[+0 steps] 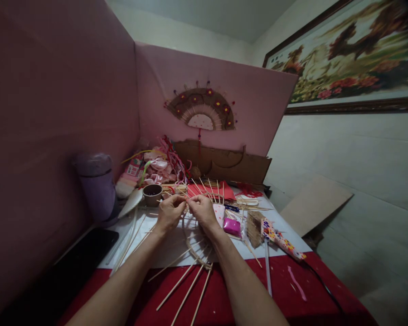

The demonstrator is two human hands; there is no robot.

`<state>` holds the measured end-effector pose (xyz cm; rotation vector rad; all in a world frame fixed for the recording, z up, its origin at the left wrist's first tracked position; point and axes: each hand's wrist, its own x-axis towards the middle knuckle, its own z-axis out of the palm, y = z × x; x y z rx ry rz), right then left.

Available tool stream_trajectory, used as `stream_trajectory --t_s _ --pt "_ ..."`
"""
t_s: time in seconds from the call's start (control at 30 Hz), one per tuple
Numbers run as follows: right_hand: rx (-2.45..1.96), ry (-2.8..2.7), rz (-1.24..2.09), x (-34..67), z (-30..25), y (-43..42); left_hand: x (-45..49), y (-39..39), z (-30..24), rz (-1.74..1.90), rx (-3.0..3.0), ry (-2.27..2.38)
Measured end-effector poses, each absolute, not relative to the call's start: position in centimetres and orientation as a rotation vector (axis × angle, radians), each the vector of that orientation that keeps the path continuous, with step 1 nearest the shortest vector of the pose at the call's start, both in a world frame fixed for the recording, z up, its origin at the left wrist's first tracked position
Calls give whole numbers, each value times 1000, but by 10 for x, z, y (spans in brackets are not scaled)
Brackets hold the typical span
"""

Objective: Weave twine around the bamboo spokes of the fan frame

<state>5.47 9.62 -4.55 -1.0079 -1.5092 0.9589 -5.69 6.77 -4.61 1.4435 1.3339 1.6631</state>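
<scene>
Left hand [171, 209] and right hand [201, 207] both pinch the far rim of the stick-spoked hoop [185, 237], frame centre, exact strand too small to tell; best anchor one pinch, work the other, sticks undisturbed.

A pale, thin hoop [191, 251] is held at the lower centre of the frame, with slender wooden sticks [189, 293] splayed toward the bottom edge.

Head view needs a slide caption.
Left hand and right hand close together at a ring with radiating wooden sticks, a decorated fan behind.
</scene>
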Motion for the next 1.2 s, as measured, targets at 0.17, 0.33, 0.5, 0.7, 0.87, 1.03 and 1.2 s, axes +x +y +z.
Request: stream_trajectory --t_s 0.17,0.33,0.5,0.7,0.87,1.03,1.2 --pt "-1007 -1498 963 55 -43 94 -58 69 -47 1688 1460 1331" --pt "-990 -1510 964 53 -43 94 -58 74 -50 1705 1402 1296" --pt "-960 -1510 963 53 -45 94 -56 71 -44 1676 1321 1226" --pt "-932 -1528 978 53 -46 94 -55 67 -38 1627 1264 1180" --pt "-926 -1538 1003 52 -49 95 -57 70 -41 1625 1284 1203" --pt "-930 -1538 1050 51 -50 95 -60 73 -45 1670 1334 1242" --pt "-937 -1544 1083 49 -47 91 -61 77 -48 1727 1307 1258"
